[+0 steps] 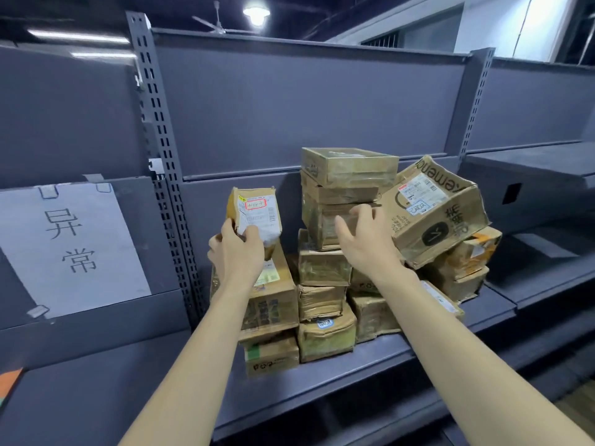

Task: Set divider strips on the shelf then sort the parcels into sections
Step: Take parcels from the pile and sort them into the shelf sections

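gripping a small labelled parcel [256, 217] upright in my left hand [236, 249], fingers wrapped around its lower edge, i hold it above the left side of the parcel pile [325, 284]. my right hand [363, 243] is open with fingers spread, touching the side of the tall middle stack [341, 201], holding nothing. a big dented box [434, 214] leans tilted on the pile's right. the shelf [370, 358] lies bare left of the pile up to the slotted upright [161, 156], and along its front edge.

A parcel depot: grey slotted metal shelving [322, 101] stacked with worn, labelled cardboard parcels [325, 275].
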